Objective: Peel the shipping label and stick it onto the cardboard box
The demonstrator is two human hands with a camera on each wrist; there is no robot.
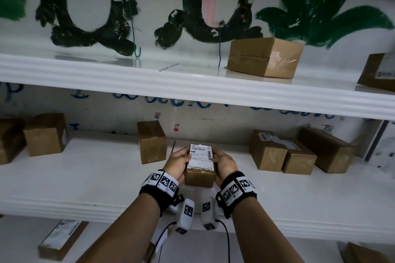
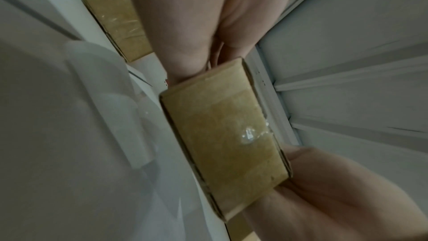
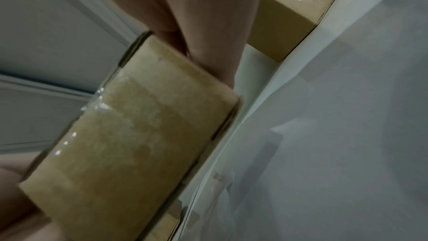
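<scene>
Fingers of the left hand (image 1: 179,161) and the right hand (image 1: 223,162) curl round opposite sides of a small cardboard box (image 1: 199,176), holding it over the middle shelf (image 1: 96,177). White shipping label (image 1: 201,157) lies flat on the box's top face between the two thumbs, and clear tape shows on the near end in both wrist views. Other brown boxes (image 1: 282,152) stand along the shelf on either side, and another box (image 1: 265,56) sits on the upper shelf (image 1: 106,74).

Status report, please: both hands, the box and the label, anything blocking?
Left hand and right hand both grip the small cardboard box by its sides. Shipping label lies on its top face. Nothing in the way.
</scene>
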